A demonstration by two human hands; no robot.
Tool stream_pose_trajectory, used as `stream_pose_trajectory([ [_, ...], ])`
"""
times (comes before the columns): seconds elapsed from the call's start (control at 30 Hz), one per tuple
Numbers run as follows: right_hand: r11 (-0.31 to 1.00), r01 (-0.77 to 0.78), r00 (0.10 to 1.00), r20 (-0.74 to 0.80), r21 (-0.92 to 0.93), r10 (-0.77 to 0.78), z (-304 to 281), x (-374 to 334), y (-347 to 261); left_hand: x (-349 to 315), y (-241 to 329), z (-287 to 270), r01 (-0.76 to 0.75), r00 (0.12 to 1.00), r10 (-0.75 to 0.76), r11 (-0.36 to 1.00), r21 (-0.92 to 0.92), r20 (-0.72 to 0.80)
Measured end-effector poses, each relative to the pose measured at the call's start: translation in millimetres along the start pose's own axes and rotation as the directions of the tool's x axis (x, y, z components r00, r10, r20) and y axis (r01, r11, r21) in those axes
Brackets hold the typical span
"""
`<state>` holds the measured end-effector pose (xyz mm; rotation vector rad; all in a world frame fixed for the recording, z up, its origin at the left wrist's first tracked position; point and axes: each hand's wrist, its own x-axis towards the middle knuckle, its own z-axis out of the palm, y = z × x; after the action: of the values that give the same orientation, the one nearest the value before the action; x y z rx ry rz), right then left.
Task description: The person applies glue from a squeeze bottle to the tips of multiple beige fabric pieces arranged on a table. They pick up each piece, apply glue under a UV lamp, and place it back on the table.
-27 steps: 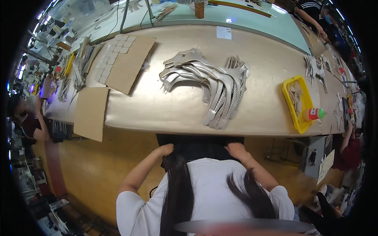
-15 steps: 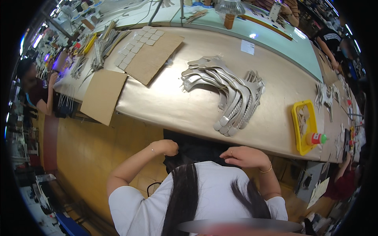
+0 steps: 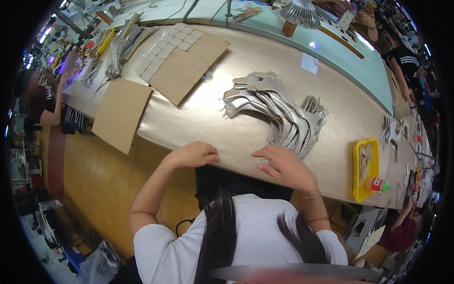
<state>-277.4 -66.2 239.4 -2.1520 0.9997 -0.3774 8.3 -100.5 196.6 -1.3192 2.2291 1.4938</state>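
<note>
A stack of curved, metallic-silver cut pieces (image 3: 272,102), resembling shoe-upper leather with braided sections, lies on the gold-beige table (image 3: 189,128). My right hand (image 3: 288,168) is open just in front of the stack's near end, fingers pointing left. It covers part of that end, and I cannot tell whether it touches. Over the table's front edge, to the left of the stack, is my left hand (image 3: 196,154), its fingers loosely bent and nothing visible in them. Its palm side is hidden.
Cardboard sheets (image 3: 189,71) lie at the left, one with rows of small pale pieces (image 3: 166,49). A yellow tray (image 3: 372,163) and a green-capped bottle (image 3: 377,184) are at the right. A lamp (image 3: 301,14) stands over the glass-topped far side. Other people work around.
Both hands have risen from my lap, forward to the table's front edge. My right hand has come up to the stack's near end. The whole view has shifted slightly.
</note>
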Motion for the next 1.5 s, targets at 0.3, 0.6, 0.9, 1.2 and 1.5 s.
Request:
stream_pose_trajectory([
  [0.3, 0.997, -0.054, 0.998, 0.021, 0.057, 0.053, -1, -11, 15, 43, -14, -2, -0.013, 1.000, 0.015, 0.817, -0.576, -0.002],
  [0.6, 0.996, -0.058, 0.997, 0.061, 0.066, 0.054, -6, -1, 12, 86, -27, -29, -0.206, 0.906, -0.303, 0.296, -0.933, -0.297],
  [0.9, 0.992, -0.109, 0.994, -0.010, 0.059, 0.110, -16, 1, 15, 112, -36, -50, -0.190, 0.947, -0.205, 0.259, -0.947, -0.246],
  [1.2, 0.939, -0.317, 0.802, -0.567, -0.133, 0.190, -43, 59, 73, 126, -31, -53, -0.218, 0.942, -0.201, 0.242, -0.946, -0.268],
  [1.5, 0.842, -0.530, 0.826, -0.287, -0.102, 0.485, -42, 110, 97, 123, -34, -44, -0.390, 0.887, -0.133, 0.301, -0.870, -0.443],
])
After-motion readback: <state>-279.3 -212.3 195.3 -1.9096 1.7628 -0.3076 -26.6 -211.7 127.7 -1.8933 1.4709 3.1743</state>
